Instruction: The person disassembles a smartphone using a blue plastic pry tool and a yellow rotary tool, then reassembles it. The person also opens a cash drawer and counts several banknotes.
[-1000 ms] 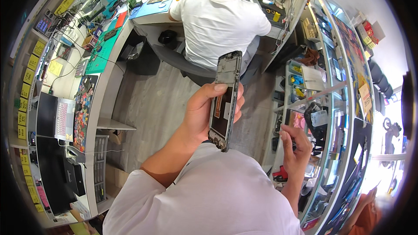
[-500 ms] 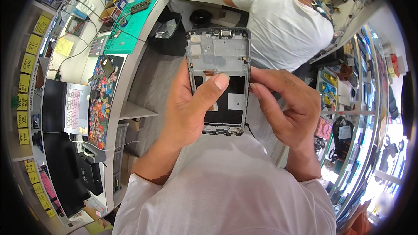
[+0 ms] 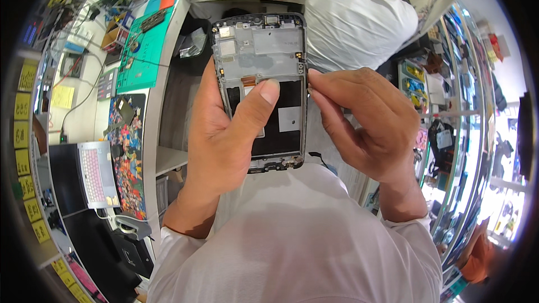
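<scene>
A smartphone mid-frame (image 3: 281, 59), grey metal above and a black recess with a white patch below, is held up in front of my chest. My left hand (image 3: 222, 134) is closed round its left side, thumb lying across the inner face beside a copper-coloured flex cable (image 3: 248, 81). At the frame's right edge, my right hand (image 3: 373, 120) has thumb and forefinger drawn together in a pinch, the tips touching or very near the rim. Whatever sits between those fingertips is too small or hidden to make out.
On the left, a workbench carries a green mat (image 3: 140, 59), a laptop (image 3: 96, 174) and a picture-covered mat (image 3: 126, 157). A person in a white shirt (image 3: 353, 17) sits ahead. Glass shelving (image 3: 449, 118) with parts lines the right. A black bin (image 3: 193, 45) stands beneath the bench.
The phone frame and my left hand have shifted left and slightly up in the picture, the frame tilting a little. My right fingertips have moved up along its right edge and closer together.
</scene>
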The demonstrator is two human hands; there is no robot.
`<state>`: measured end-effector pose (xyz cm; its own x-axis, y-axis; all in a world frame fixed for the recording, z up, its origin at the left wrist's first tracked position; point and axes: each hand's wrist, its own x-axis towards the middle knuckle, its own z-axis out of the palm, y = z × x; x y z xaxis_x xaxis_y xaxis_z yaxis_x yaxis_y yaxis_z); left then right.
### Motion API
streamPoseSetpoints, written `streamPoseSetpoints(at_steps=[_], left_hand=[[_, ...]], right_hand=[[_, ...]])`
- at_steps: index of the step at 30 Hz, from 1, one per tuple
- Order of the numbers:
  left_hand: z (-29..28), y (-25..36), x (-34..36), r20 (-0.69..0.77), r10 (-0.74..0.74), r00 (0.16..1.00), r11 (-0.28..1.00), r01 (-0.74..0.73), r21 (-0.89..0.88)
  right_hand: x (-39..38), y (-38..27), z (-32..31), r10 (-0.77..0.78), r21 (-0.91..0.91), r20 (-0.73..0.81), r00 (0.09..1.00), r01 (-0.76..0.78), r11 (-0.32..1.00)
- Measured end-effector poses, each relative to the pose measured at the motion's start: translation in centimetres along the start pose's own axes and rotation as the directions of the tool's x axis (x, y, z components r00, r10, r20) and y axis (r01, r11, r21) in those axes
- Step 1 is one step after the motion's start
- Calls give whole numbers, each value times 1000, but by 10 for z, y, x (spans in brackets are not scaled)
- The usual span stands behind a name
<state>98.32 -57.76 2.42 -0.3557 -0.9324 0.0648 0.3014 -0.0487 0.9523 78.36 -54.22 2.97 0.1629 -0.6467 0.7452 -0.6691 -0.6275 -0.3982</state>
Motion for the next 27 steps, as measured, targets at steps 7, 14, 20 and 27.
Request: streamPoseSetpoints(at_steps=[7,14,20,27], left_hand=[[77,-14,0,101,-171,980,982,178,-60],[215,-54,-26,330,-337,882,914,390,-109],[370,-97,-66,467,-443,765,875,482,41],[529,-140,-114,674,-566,474,795,531,294]], right_hand=[[-49,10,-64,30,-119,-146,989,-48,992],[-143,17,-198,127,-230,-251,959,-187,955],[-256,17,-335,59,-381,-322,945,-186,906],[-375,-9,-486,-7,-670,-207,978,-137,730]])
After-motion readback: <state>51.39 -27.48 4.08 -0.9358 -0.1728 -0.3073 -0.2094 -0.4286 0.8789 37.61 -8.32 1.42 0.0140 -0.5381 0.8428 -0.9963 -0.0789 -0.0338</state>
